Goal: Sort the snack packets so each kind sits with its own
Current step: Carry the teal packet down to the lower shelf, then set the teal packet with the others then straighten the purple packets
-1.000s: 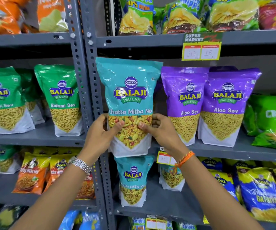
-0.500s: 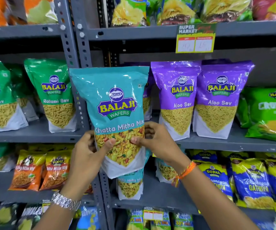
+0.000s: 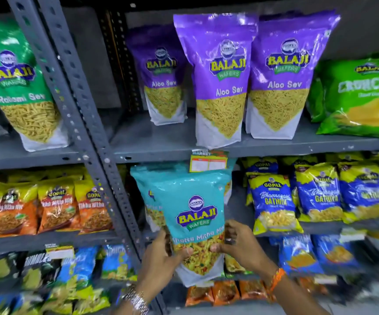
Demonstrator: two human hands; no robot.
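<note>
I hold a teal Balaji Khatta Mitha Mix packet (image 3: 195, 201) upright at the lower shelf. My left hand (image 3: 161, 258) grips its lower left side and my right hand (image 3: 238, 243) its lower right. Right behind it, partly hidden, stands another teal packet of the same kind (image 3: 147, 189). On the shelf above stand three purple Aloo Sev packets (image 3: 220, 78).
A grey slotted upright (image 3: 77, 98) splits the rack. Green Ratlami Sev (image 3: 22, 87) stands upper left, a green Crunchex bag (image 3: 361, 98) upper right. Orange Gopal packets (image 3: 56, 205) sit lower left, blue Gopal Gathiya (image 3: 272, 201) lower right. A price tag (image 3: 209, 163) hangs above the teal packet.
Both hands have carried the teal packet down from the Aloo Sev shelf to the shelf below, in front of the other teal packet. The view has tilted downward.
</note>
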